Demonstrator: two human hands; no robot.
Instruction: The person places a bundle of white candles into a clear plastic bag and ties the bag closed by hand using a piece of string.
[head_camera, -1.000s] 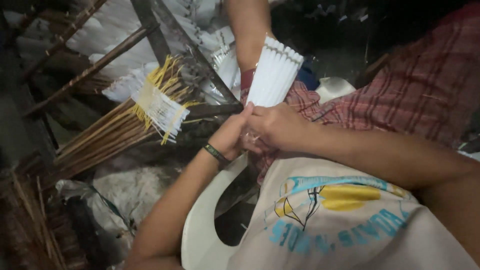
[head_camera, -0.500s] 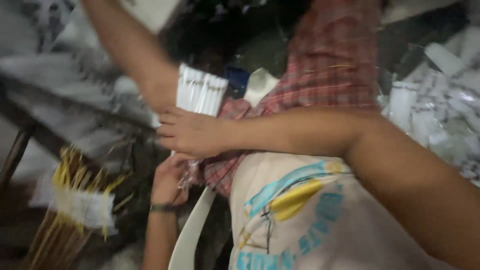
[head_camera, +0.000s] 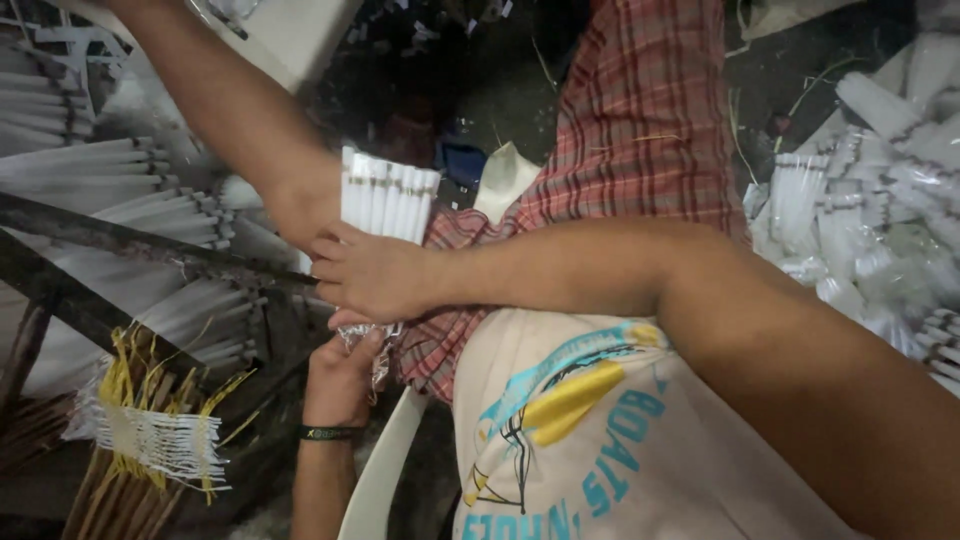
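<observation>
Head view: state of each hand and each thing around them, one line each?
Right hand: closed around the candle pack, knuckles up.
Left hand: pinching the pack's crinkled clear wrap at the bottom end.
Candle pack: white candles side by side, upright, held over the lap.
Loose wrapped candle packs: piled on the right, lying at mixed angles.
Wick rack: yellow strands through white threads, not held.
White plastic chair: under the person, only its edge showing.

Right hand (head_camera: 372, 275) reaches across the body from the right, forearm level, fingers curled closed, knuckles up. Left hand (head_camera: 345, 365) just below it, forearm upright, fingers pinched shut, dark band at wrist
</observation>
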